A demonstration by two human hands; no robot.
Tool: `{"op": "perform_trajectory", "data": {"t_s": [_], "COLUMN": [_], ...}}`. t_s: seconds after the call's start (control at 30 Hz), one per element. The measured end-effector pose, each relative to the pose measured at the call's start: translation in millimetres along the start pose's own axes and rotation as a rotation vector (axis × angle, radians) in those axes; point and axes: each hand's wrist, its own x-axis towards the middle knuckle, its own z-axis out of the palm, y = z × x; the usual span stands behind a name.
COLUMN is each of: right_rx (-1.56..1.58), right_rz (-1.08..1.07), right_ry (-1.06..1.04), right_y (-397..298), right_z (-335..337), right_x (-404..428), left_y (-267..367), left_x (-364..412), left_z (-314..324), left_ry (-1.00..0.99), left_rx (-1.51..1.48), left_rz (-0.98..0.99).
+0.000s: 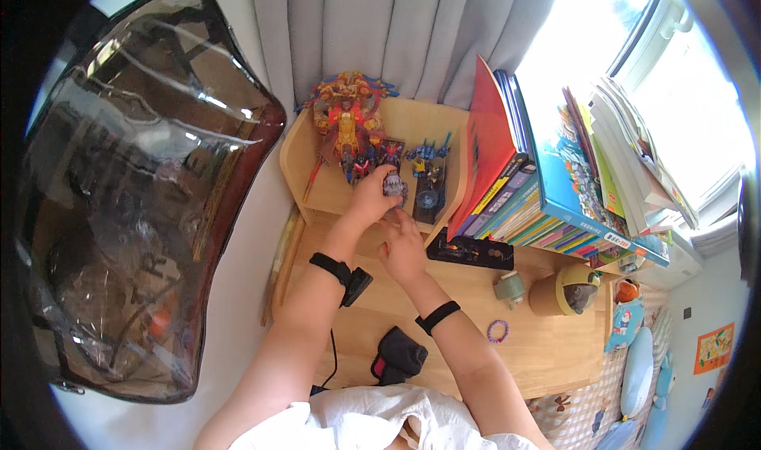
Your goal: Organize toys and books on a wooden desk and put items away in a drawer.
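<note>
My left hand (376, 195) is closed around a small grey toy figure (393, 186) over the front of a wooden shelf (330, 201). Just below it, my right hand (404, 245) has bent fingers, their tips by the figure's lower end; whether they grip it is unclear. Behind the hands stands a large red and yellow building-brick model (348, 123) on the shelf's left part. Small red and black figures (361, 167) are beside my left hand. Small blue and yellow figures (427, 152) stand farther right, above a dark plate with a grey disc (428, 199).
Books (517, 206) fill the shelf's right side, with more stacked above. On the wooden desk (535, 355) are a black tray (469, 251), a green bottle (509, 288), a brown bin (550, 292), a beaded bracelet (498, 331) and a black cloth item (401, 355). A clear plastic bag (154, 200) hangs left.
</note>
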Motion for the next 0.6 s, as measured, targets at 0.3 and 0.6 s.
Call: {"op": "perform_trajectory", "data": {"t_s": [0.3, 0.6], "right_rx": [-0.178, -0.235], "right_rz": [0.043, 0.052], "right_ry": [-0.141, -0.078], "right_y": [15, 5], "right_z": [23, 18], "right_x": [13, 11], "left_y": [-9, -20], "left_x": [-1, -47], "left_z": [2, 8], "left_ry": [0.019, 0.189], "left_rx": [-0.15, -0.033], "left_rz": [0.07, -0.08]}}
